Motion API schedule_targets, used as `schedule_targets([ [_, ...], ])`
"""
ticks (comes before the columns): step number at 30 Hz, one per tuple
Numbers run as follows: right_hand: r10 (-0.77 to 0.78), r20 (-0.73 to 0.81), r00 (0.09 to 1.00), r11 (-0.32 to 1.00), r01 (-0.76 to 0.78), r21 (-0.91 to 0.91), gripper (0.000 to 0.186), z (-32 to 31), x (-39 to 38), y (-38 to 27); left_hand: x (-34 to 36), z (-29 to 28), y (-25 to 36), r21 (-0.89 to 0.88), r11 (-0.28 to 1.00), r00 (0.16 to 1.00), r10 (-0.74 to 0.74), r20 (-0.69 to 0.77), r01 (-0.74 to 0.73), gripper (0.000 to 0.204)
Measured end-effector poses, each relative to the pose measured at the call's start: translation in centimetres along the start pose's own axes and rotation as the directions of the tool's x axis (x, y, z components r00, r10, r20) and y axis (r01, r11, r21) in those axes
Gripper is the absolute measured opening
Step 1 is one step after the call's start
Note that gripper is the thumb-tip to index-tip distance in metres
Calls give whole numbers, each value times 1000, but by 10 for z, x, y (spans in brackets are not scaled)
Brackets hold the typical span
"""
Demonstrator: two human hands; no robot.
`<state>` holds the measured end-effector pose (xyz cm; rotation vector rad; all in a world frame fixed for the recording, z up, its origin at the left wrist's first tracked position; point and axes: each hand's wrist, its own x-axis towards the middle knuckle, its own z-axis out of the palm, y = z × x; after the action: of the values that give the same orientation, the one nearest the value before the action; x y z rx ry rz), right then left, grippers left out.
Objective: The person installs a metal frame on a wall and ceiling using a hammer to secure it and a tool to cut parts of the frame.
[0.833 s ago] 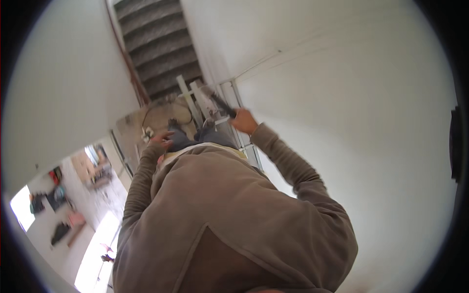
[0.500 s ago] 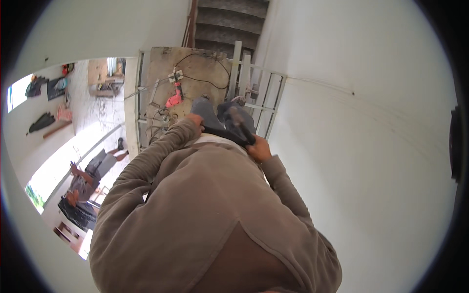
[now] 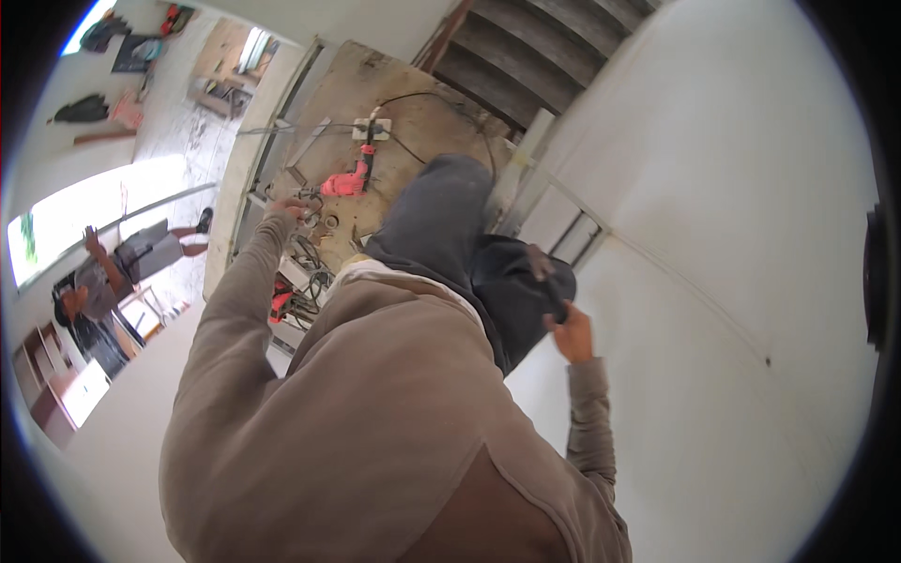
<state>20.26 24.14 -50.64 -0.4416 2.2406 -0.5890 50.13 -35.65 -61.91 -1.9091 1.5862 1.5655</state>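
Observation:
My right hand (image 3: 572, 336) is closed round the dark handle of a hand tool (image 3: 542, 270), held out beside my bent right leg. The tool's brownish far end is blurred, so its exact kind is unclear. My left hand (image 3: 289, 208) reaches down to the left edge of a worn board (image 3: 413, 84), close to the tip of a red power drill (image 3: 347, 180). Whether its fingers touch anything there is too small to tell. The drill lies on the board beside a white socket box (image 3: 372, 129) with a black cable.
Small rings, coiled cables (image 3: 310, 272) and another red tool (image 3: 281, 300) lie near my left forearm. Metal framing (image 3: 563, 202) borders the board, with dark stairs (image 3: 526, 52) beyond. A white wall (image 3: 713, 235) rises at right. Another person (image 3: 117, 272) is in the room at left.
My left hand has left my waist and moved left and down to the board's edge. My right hand has swung out to the right with the tool. My body and view have turned.

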Motion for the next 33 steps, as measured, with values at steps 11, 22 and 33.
schedule_targets([
  [11,103,-200,974,982,-131,-133,21,-11,138,157,186,124,-266,-48,950,923,-286,256,308,27],
  [22,134,-211,968,957,-182,-227,27,-8,156,187,190,201,-266,540,815,965,-85,-248,211,39],
  [33,85,-690,719,987,-157,-43,28,53,136,187,200,188,-24,-829,557,802,518,296,-53,23],
])
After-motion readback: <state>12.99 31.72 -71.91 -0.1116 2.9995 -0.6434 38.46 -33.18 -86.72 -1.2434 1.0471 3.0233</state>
